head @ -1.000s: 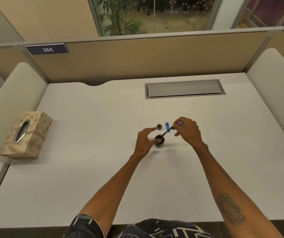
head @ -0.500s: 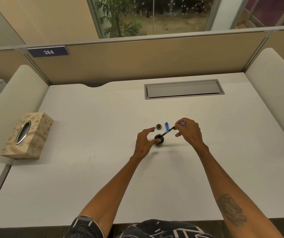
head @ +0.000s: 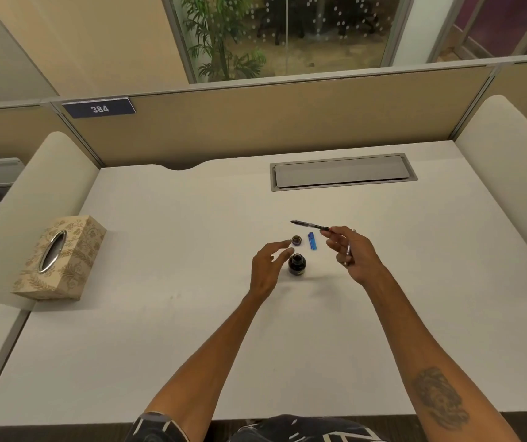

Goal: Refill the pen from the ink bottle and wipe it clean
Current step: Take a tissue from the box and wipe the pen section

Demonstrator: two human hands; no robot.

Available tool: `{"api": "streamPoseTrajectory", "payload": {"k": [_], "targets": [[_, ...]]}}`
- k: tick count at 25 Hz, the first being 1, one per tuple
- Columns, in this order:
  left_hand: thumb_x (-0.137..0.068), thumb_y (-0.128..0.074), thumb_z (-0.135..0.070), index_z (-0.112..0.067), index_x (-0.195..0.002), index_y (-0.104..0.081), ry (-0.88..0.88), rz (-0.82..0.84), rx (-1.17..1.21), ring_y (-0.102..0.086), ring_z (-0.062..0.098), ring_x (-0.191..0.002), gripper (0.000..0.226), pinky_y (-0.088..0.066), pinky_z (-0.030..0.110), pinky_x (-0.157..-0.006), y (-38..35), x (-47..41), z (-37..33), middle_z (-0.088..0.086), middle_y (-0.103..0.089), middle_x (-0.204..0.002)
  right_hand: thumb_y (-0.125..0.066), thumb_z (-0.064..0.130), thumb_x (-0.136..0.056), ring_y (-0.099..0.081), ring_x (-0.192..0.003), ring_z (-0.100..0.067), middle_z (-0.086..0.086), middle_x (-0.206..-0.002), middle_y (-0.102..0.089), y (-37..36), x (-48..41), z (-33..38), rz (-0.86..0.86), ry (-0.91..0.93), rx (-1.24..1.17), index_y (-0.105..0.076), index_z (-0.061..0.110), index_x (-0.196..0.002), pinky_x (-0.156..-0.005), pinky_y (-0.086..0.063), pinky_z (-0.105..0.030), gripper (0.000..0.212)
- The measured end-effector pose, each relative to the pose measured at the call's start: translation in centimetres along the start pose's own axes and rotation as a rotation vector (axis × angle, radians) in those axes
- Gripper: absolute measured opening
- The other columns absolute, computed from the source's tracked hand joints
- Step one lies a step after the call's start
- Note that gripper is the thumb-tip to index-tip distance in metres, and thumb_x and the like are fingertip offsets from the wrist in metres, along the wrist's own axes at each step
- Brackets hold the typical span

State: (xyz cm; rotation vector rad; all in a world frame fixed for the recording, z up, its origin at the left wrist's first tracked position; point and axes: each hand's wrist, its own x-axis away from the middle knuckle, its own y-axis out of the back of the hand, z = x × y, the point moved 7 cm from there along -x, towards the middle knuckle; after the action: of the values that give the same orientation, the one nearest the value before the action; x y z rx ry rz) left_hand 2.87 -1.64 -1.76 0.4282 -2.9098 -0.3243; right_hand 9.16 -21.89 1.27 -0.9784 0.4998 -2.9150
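A small dark ink bottle (head: pixel 297 264) stands open on the white desk (head: pixel 160 330). Its round cap (head: pixel 296 240) lies just behind it. A blue pen cap (head: pixel 312 241) lies to the right of the bottle cap. My right hand (head: pixel 351 255) holds the thin dark pen (head: pixel 309 224) in the air, tip pointing left, above and behind the bottle. My left hand (head: pixel 268 271) hovers just left of the bottle with fingers spread, apart from it.
A patterned tissue box (head: pixel 60 258) sits at the desk's left edge. A grey cable hatch (head: pixel 342 171) is set into the desk at the back. Padded dividers flank both sides, with a partition wall behind.
My right hand has lifted the pen out of the bottle, up and back, now level. My left hand has let go of the bottle and opened beside it.
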Motion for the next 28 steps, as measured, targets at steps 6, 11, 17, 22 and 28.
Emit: {"api": "streamPoseTrajectory", "payload": {"k": [6,11,17,22,28], "targets": [[-0.097,-0.063,-0.026,-0.018,-0.123,-0.071,-0.013,-0.027,0.307,-0.068,0.016,-0.114,0.028,-0.054,0.037,-0.101,0.2,-1.2,-5.0,0.001,-0.072,-0.125,-0.066,0.014,-0.091,-0.069,-0.065,-0.007,-0.013,-0.111,-0.076,-3.3,0.8,0.2,0.16,-0.021,-0.127,-0.065,0.01,-0.097,-0.035,-0.025,-0.013,0.008],[-0.098,-0.059,-0.027,-0.015,-0.125,-0.069,0.012,-0.112,0.51,-0.07,0.017,-0.11,0.031,-0.056,0.034,-0.096,0.9,-1.3,-6.0,0.001,-0.075,-0.118,-0.064,0.015,-0.093,-0.069,-0.067,-0.008,-0.012,-0.107,-0.077,-5.0,1.5,0.1,0.227,-0.016,-0.074,-0.063,0.011,-0.099,-0.035,-0.024,-0.013,0.008],[-0.101,-0.055,-0.028,-0.014,-0.115,-0.072,0.042,-0.18,0.607,-0.071,0.017,-0.109,0.026,-0.056,0.035,-0.093,2.1,-0.6,-5.4,-0.001,-0.077,-0.109,-0.07,0.039,-0.09,-0.068,-0.086,-0.017,-0.008,-0.114,-0.075,-6.1,2.0,-0.2,0.292,-0.049,0.037,-0.062,0.014,-0.109,-0.038,-0.03,-0.014,0.033],[-0.102,-0.052,-0.029,-0.019,-0.107,-0.073,0.009,-0.221,0.578,-0.071,0.018,-0.11,0.024,-0.056,0.035,-0.093,4.1,0.3,-6.1,-0.001,-0.078,-0.106,-0.061,0.03,-0.096,-0.069,-0.07,-0.013,-0.013,-0.12,-0.072,-7.0,1.6,-0.1,0.314,-0.112,0.022,-0.064,0.011,-0.107,-0.039,-0.036,-0.014,0.022],[-0.103,-0.05,-0.032,-0.01,-0.111,-0.073,-0.009,-0.235,0.514,-0.069,0.017,-0.11,0.033,-0.056,0.035,-0.092,6.3,1.1,-6.4,0.005,-0.076,-0.113,-0.045,0.029,-0.103,-0.072,-0.09,-0.02,-0.012,-0.116,-0.072,-10.5,1.9,0.5,0.431,-0.105,-0.012,-0.063,0.006,-0.116,-0.06,-0.049,-0.021,0.032]]}}
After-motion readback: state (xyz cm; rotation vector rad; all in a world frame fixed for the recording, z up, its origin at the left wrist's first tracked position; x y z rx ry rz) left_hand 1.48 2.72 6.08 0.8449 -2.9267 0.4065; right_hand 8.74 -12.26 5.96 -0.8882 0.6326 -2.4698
